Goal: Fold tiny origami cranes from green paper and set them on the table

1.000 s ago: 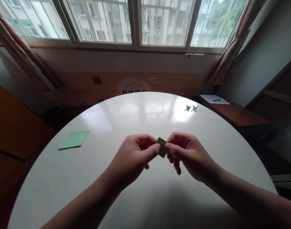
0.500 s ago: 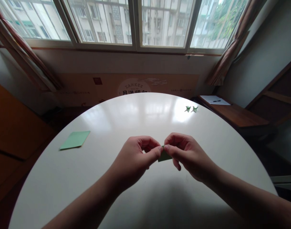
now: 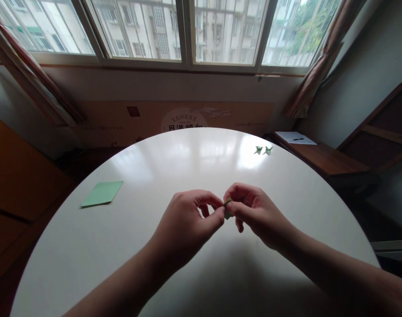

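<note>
A small folded piece of green paper (image 3: 228, 213) is pinched between my two hands above the round white table (image 3: 188, 281). My left hand (image 3: 191, 220) grips its left edge with thumb and forefinger tips. From the other side my right hand (image 3: 253, 211) pinches it between thumb and forefinger, with another finger hanging below. The fingers cover much of the paper, so its exact folds are hidden. A stack of square light green paper (image 3: 102, 193) lies at the table's left. Two small folded green paper figures (image 3: 259, 149) stand side by side near the far right edge.
Right of the table is a brown wooden surface (image 3: 333, 156) with a white sheet (image 3: 283, 136) and a dark pen (image 3: 298, 139) on it. A printed orange panel (image 3: 148, 121) is behind the table, below the windows. An orange-brown panel (image 3: 19, 163) stands at the left.
The green paper has turned between my fingertips and shows less of its face, with a corner now sticking up. My hands have shifted only slightly. The view has moved a little.
</note>
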Demonstrator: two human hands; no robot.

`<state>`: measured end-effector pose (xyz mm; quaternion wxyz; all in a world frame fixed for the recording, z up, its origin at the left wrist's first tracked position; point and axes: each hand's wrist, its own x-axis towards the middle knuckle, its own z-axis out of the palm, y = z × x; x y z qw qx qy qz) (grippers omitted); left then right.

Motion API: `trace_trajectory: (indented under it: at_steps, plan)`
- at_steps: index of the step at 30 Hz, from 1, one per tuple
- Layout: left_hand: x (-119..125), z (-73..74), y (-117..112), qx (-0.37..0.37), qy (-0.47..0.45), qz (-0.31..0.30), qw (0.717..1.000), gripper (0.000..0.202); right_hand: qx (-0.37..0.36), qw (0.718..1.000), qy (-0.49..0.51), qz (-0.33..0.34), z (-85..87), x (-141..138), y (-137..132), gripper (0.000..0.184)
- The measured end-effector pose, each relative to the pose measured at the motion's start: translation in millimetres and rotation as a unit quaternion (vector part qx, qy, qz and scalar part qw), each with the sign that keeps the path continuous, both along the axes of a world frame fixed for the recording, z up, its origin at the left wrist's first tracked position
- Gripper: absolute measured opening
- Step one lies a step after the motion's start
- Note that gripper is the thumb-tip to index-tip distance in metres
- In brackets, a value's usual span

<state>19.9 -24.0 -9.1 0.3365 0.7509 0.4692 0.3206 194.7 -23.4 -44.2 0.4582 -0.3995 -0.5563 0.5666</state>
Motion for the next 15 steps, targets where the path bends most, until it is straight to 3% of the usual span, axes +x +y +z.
trace_trajectory:
  at_steps: [6, 15]
  plan:
    - [0.7, -3.1, -1.9, 0.041, 0.021, -0.004, 0.999, 0.013, 0.015, 0.999, -0.045, -0.009, 3.4, -0.9, -1.1, 0.004]
    - [0.7, 1.7, -2.3, -0.018, -0.025, 0.015, 0.999, 0.013, 0.015, 0.999, -0.036, 0.002, 0.9, 2.0, 0.8, 0.004]
